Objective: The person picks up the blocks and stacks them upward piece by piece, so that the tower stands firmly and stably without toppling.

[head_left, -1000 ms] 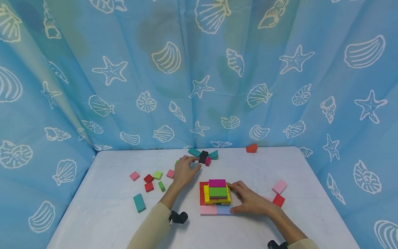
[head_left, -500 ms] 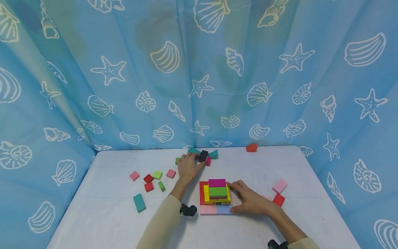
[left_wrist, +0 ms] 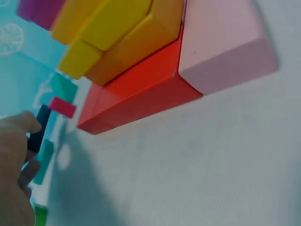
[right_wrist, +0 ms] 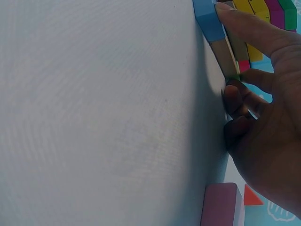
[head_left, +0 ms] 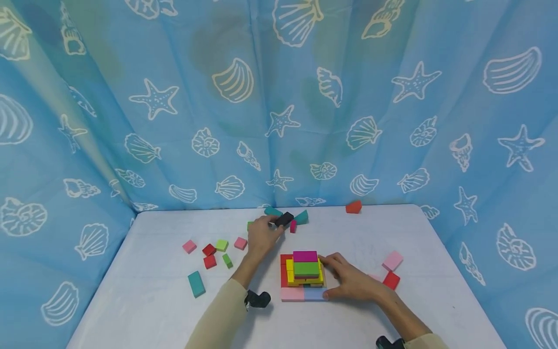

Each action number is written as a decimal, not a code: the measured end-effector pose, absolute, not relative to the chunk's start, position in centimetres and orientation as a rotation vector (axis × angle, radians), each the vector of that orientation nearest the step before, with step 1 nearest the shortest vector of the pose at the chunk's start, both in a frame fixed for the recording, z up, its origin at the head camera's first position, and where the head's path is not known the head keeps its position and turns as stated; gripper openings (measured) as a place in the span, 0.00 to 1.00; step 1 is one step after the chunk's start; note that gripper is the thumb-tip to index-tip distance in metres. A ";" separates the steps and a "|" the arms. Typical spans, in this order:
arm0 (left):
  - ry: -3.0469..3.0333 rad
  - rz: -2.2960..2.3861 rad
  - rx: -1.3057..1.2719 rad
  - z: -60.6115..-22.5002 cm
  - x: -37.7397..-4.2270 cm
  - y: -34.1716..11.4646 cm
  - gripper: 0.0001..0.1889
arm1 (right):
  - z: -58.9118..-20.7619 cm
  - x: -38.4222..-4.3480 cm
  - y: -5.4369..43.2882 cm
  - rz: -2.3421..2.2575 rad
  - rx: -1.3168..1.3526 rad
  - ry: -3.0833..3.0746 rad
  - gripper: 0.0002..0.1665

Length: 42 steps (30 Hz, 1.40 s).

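Observation:
My left hand [head_left: 263, 238] pinches a black block [head_left: 285, 219] between thumb and fingers at the back of the table; in the left wrist view the black block [left_wrist: 38, 129] stands tilted near a small magenta block [left_wrist: 62, 107]. A layered block stack sits front centre: a base with red [head_left: 284, 272], pink [head_left: 292, 294] and blue [head_left: 314, 294] blocks, a yellow layer [head_left: 289, 278], then green [head_left: 306, 269] and magenta [head_left: 305, 256] blocks. My right hand [head_left: 355, 283] rests against its right side, thumb touching the blue block [right_wrist: 210, 23], index finger near the far corner.
Teal blocks [head_left: 302, 216] lie behind the black one. Several small pink, red and green blocks [head_left: 222, 245] are scattered left, with a teal block [head_left: 196, 284] nearer. Pink [head_left: 393, 261] and red [head_left: 391, 280] blocks lie right. An orange-red block [head_left: 353, 207] sits by the back curtain [head_left: 322, 145].
My left hand has reached the black block and taken hold of it; the block has turned and the small magenta block beside it has shifted. My right hand and the stack stay put.

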<state>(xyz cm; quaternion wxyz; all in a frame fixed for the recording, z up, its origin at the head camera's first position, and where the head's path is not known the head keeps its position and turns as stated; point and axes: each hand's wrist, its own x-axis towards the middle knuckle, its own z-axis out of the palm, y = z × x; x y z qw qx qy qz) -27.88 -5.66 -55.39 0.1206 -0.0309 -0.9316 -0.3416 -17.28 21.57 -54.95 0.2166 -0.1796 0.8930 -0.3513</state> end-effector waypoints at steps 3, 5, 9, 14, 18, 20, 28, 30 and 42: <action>-2.676 -1.143 -0.159 -54.4 -27.0 -6.3 0.19 | -54.8 -17.2 21.6 -0.973 -0.496 2.471 0.58; -2.633 -1.223 -0.216 -53.6 -26.1 -6.7 0.18 | -54.7 -17.3 21.6 -0.972 -0.494 2.472 0.58; -2.575 -1.296 -0.356 -52.3 -24.0 -7.2 0.18 | -54.7 -17.3 21.7 -0.966 -0.505 2.479 0.58; -2.591 -1.337 -0.572 -50.8 -21.2 -7.6 0.19 | -54.8 -17.5 21.7 -0.945 -0.505 2.498 0.58; -2.578 -1.389 -0.708 -50.0 -19.6 -7.6 0.20 | -54.6 -17.5 21.7 -0.941 -0.518 2.498 0.58; -2.575 -1.399 -0.752 -49.7 -19.0 -7.6 0.19 | -54.5 -17.4 21.8 -0.945 -0.529 2.491 0.58; -2.653 -1.335 -0.812 -49.7 -18.3 -7.1 0.19 | -54.4 -17.3 21.8 -0.957 -0.520 2.487 0.58; -2.670 -1.337 -0.804 -49.7 -18.2 -6.9 0.19 | -54.4 -17.3 21.8 -0.961 -0.517 2.486 0.58; -2.719 -1.323 -0.810 -50.3 -18.2 -6.6 0.19 | -54.6 -17.2 21.7 -0.981 -0.512 2.469 0.58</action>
